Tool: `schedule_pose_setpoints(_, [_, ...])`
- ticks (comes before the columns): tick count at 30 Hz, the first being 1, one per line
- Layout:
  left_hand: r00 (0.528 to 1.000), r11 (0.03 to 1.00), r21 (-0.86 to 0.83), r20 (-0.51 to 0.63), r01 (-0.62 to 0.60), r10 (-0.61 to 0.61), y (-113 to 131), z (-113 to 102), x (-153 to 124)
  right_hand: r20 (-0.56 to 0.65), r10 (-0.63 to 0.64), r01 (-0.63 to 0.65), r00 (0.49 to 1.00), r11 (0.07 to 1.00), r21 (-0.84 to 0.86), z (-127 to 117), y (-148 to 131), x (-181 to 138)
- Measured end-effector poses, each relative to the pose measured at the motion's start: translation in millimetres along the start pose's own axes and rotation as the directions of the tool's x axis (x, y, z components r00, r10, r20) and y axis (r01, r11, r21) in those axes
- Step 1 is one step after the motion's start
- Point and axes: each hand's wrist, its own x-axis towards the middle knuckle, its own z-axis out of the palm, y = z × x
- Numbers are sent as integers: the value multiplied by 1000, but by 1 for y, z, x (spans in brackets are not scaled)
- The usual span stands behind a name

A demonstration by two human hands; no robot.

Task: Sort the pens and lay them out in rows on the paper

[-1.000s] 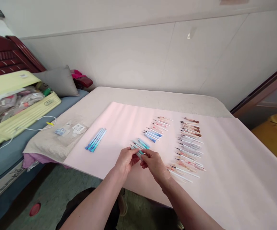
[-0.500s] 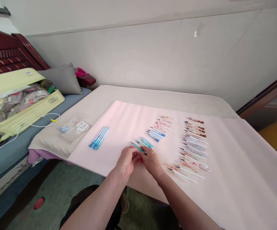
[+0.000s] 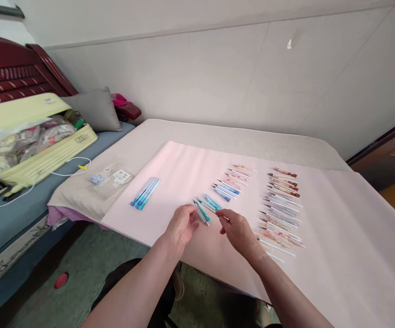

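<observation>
Teal pens (image 3: 202,212) lie close together on the pink sheet (image 3: 183,168), near its front edge. Their long sides run from far left to near right. Their dark tips point away from the person and a bit to the left.

The left hand (image 3: 182,228) is bent, and its fingertips are right at the near end of the pens. I cannot tell if it pinches one or only touches it. The right hand (image 3: 238,230) is just beside the pens on the other side. Its fingers are loosely bent, and I see nothing in it.

More pens lie in two rows on the sheet. The middle row (image 3: 233,181) is blue and pink, and the right row (image 3: 282,205) is brown, grey and pink. They all point the same way. A bunch of blue pens (image 3: 146,192) lies apart on the left.

Left of the table, a yellow suitcase (image 3: 43,159) stands open on a bed. It is full of plastic bags with small things in them. Two clear flat bags (image 3: 110,175) lie on a beige cloth (image 3: 77,196).
</observation>
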Motion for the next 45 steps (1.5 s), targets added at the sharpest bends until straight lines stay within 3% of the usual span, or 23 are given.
schedule_pose_setpoints(7, [993, 991, 120, -93, -67, 79, 14, -6, 6, 196, -96, 155, 976, 936, -314, 8, -4, -13])
schedule_pose_setpoints(10, [967, 961, 209, -137, -183, 214, 42, -19, 13, 226, -132, 215, 965, 890, -402, 15, -3, -18])
schedule_pose_setpoints(13, [888, 831, 430, -127, -353, 443, 80, -43, 21, 225, -131, 222, 965, 867, -446, 15, -2, -19])
schedule_pose_setpoints(14, [810, 572, 743, -68, -348, 582, 91, -52, 25, 223, -135, 225, 966, 864, -451, 14, -3, -18])
schedule_pose_setpoints(15, [791, 480, 827, -73, -293, 608, 99, -61, 29, 221, -138, 227, 965, 861, -455, 13, -3, -18])
schedule_pose_setpoints(19, [784, 325, 940, -123, -105, 609, 111, -86, 43, 217, -154, 239, 964, 859, -453, 11, -5, -18])
schedule_pose_setpoints(25, [776, 217, 976, -144, 9, 614, 104, -87, 49, 214, -158, 239, 964, 865, -441, 10, -7, -19])
schedule_pose_setpoints(29, [801, 253, 967, -128, -30, 585, 98, -83, 53, 193, -148, 218, 970, 879, -423, 7, -8, -20])
schedule_pose_setpoints(33, [867, 383, 911, -59, -157, 496, 89, -69, 48, 161, -149, 194, 976, 929, -314, 4, -11, -21])
schedule_pose_setpoints(36, [919, 519, 813, 50, -265, 390, 76, -47, 36, 71, -125, 131, 990, 988, -84, 2, -15, -18])
schedule_pose_setpoints(38, [937, 605, 728, 155, -323, 313, 62, -28, 25, 30, -60, 54, 998, 983, 178, 0, -17, -15])
schedule_pose_setpoints(41, [928, 840, 447, 337, -308, 160, 40, -4, 13, 157, 45, -133, 987, 778, 614, -2, -20, -11])
schedule_pose_setpoints(43, [921, 898, 349, 366, -267, 132, 29, 6, 8, 271, 50, -247, 961, 594, 765, -1, -21, -10])
schedule_pose_setpoints(45, [925, 929, 270, 348, -254, 152, 24, 10, 6, 333, 35, -307, 942, 485, 819, -1, -20, -9])
